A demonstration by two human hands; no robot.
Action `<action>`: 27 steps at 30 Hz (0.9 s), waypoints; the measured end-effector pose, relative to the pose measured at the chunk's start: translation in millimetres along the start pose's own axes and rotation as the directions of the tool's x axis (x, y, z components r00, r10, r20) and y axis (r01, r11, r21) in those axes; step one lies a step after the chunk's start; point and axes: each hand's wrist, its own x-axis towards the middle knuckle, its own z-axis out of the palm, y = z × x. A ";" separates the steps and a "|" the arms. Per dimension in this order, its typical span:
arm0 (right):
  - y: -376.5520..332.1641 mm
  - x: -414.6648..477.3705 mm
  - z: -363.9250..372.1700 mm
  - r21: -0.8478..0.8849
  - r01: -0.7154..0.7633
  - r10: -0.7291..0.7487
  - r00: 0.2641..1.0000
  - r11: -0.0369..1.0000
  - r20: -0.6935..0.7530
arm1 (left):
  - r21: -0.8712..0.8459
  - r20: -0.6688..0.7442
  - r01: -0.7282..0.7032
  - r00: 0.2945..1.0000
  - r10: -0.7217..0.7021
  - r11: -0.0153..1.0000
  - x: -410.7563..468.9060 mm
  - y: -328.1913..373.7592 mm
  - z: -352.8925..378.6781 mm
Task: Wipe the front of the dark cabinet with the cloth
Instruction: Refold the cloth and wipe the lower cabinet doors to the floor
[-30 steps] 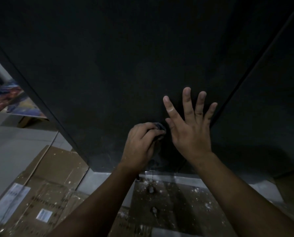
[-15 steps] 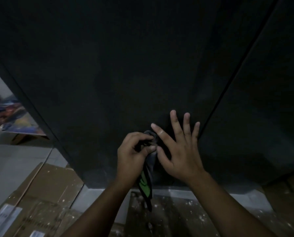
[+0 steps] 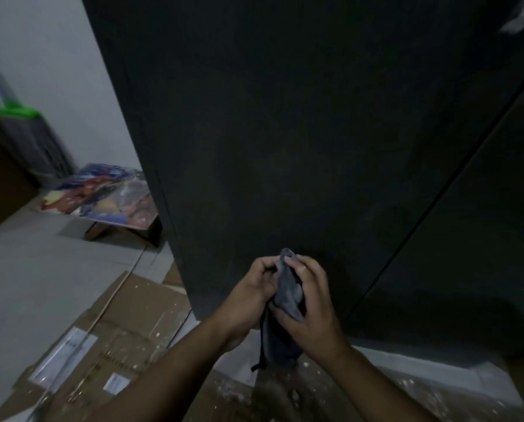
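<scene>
The dark cabinet [image 3: 285, 132] fills most of the view, with a thin vertical gap between its doors on the right. A grey cloth [image 3: 288, 295] is bunched between both hands in front of the cabinet's lower part, away from its surface. My left hand [image 3: 251, 295] grips the cloth from the left. My right hand [image 3: 311, 312] curls its fingers and thumb round the cloth from the right. A dark tail of the cloth hangs down below the hands.
Flattened cardboard [image 3: 111, 345] with white labels covers the floor at lower left. A colourful flat package [image 3: 108, 196] lies by the white wall on the left. A dark bin with a green rim [image 3: 20, 129] stands at far left. Speckled floor lies below the cabinet.
My right hand has left the cabinet front and closed round the cloth. Both hands have drawn back from the door with the cloth between them. The view has swung left.
</scene>
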 end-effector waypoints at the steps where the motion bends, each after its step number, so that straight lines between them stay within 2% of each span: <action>1: 1.7 2.9 6.0 0.007 -0.025 0.025 0.999 1.000 -0.027 | 0.080 0.033 -0.024 0.999 0.022 0.996 1.4 -1.4 -7.8; 3: 7.8 12.3 15.4 0.014 -0.062 0.063 0.995 0.998 -0.075 | 0.266 0.085 -0.074 0.995 0.053 0.961 7.0 -5.6 -29.4; 4: 12.2 17.8 19.1 0.003 -0.060 0.060 0.995 0.998 -0.082 | 0.410 0.073 -0.113 0.993 0.091 0.905 13.2 -8.1 -43.6; 6: 22.4 28.3 26.5 -0.089 0.012 -0.017 0.999 0.996 -0.049 | 0.642 -0.114 -0.112 0.964 0.239 0.759 28.0 -13.1 -75.5; 7: 27.2 32.8 30.7 -0.173 0.068 -0.071 0.997 0.983 -0.012 | 0.661 -0.269 -0.073 0.906 0.326 0.747 35.4 -16.8 -94.0; 9: 33.1 40.6 42.9 -0.392 0.198 -0.178 0.980 0.898 0.086 | 0.569 -0.574 0.015 0.723 0.384 0.823 44.6 -21.6 -125.3; 10: 34.8 44.6 49.9 -0.490 0.286 -0.247 0.958 0.823 0.145 | 0.531 -0.638 0.019 0.667 0.385 0.847 48.1 -23.8 -139.4; 11: 38.1 48.8 57.7 -0.559 0.377 -0.313 0.926 0.738 0.212 | 0.516 -0.652 0.002 0.649 0.392 0.856 52.1 -26.6 -150.9; 13: 47.8 58.2 72.8 -0.643 0.494 -0.364 0.868 0.585 0.336 | 0.523 -0.620 -0.071 0.652 0.436 0.850 58.1 -28.0 -166.4; 16: 66.5 68.4 95.1 -0.738 0.551 -0.343 0.830 0.390 0.439 | 0.504 -0.578 -0.228 0.628 0.521 0.833 66.0 -18.9 -180.6; 18: 80.6 66.7 111.0 -0.741 0.610 -0.335 0.786 0.280 0.520 | 0.374 -0.526 -0.303 0.709 0.470 0.876 67.6 -19.9 -184.7; 20: 95.2 59.6 127.9 -0.728 0.658 -0.268 0.749 0.193 0.606 | 0.309 -0.487 -0.279 0.775 0.403 0.909 65.9 -31.6 -185.7; 23: 107.5 47.8 140.4 -0.706 0.684 -0.212 0.729 0.182 0.651 | 0.248 -0.495 -0.265 0.792 0.357 0.932 61.7 -51.7 -185.0; 27: 104.2 54.0 139.8 -0.749 0.596 -0.385 0.789 0.289 0.479 | 0.208 -0.494 -0.270 0.800 0.339 0.940 59.2 -57.7 -197.0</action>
